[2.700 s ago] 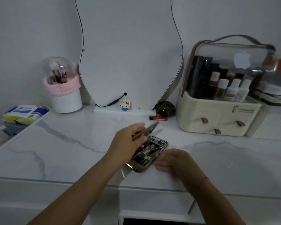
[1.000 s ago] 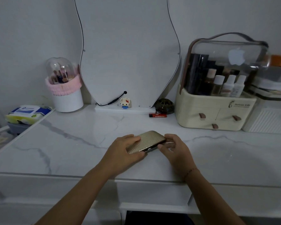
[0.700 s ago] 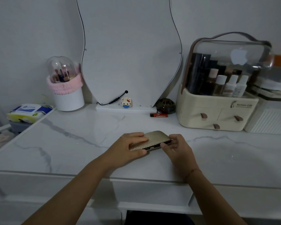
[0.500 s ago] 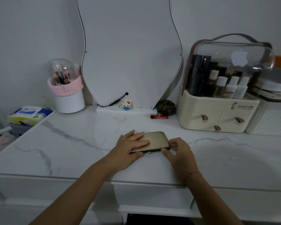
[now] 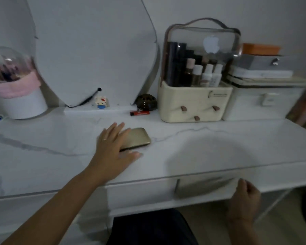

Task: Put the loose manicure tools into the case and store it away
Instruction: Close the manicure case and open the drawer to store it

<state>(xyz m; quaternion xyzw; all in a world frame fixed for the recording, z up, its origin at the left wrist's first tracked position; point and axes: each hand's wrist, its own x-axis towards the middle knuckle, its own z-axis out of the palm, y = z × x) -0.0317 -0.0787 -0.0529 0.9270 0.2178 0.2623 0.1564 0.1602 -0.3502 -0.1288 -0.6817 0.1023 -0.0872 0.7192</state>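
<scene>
The gold textured manicure case [image 5: 138, 137] lies closed on the white marble tabletop [image 5: 219, 147], near the middle. My left hand [image 5: 113, 147] covers its left end, fingers spread flat on the lid and thumb along its near edge. My right hand [image 5: 245, 198] is off the table, down at the right end of the white drawer front [image 5: 148, 193] under the table's edge. Its fingers are curled and blurred; whether they touch the drawer is unclear. No loose tools show on the table.
A cream cosmetic organizer [image 5: 193, 103] with a clear lid stands at the back right, next to a white box [image 5: 260, 103] with stacked items. A curvy mirror [image 5: 88, 50], a brush holder [image 5: 19, 96], a small figurine [image 5: 101, 102], a dark round dish [image 5: 146, 102] and a red lighter [image 5: 139, 113] line the back.
The case was shut over the tools and laid flat. My right hand left it and dropped to the drawer front. My left hand stays on the case. The view swung right.
</scene>
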